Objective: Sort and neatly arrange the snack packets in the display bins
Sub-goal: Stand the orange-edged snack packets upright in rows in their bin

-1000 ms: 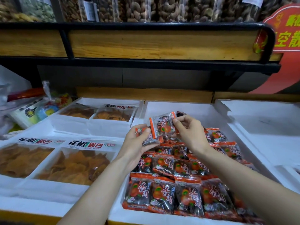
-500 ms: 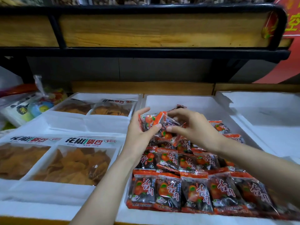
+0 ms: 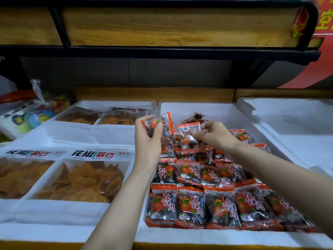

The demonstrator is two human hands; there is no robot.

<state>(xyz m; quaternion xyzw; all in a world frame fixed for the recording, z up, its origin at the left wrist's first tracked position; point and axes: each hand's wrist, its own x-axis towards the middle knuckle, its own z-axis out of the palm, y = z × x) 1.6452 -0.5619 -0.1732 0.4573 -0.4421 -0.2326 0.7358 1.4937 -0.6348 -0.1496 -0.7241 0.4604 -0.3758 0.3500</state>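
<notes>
Gripping one snack packet (image 3: 156,123) in my left hand (image 3: 146,141) and pinching a second packet (image 3: 188,140) with my right hand (image 3: 215,135), I hold both above the packet rows (image 3: 192,208) lying in the white foam bin (image 3: 200,109). Beside it on the left lie chip bags (image 3: 79,179) labelled 花椒锅巴, under a wooden shelf (image 3: 162,26) with black rails. The packets read 杏肉.

Two hands (image 3: 147,139), four large crisp bags (image 3: 79,179), some twenty small snack packets (image 3: 191,204).

Diffuse light brightens the white bins (image 3: 198,110) and casts only faint shadows; the recess beneath the shelf (image 3: 162,24) lies dark. Small highlights glint on the film of the packets (image 3: 191,204). Wide-angle distortion bows the shelf towards the edges; the whole frame is slightly soft.
</notes>
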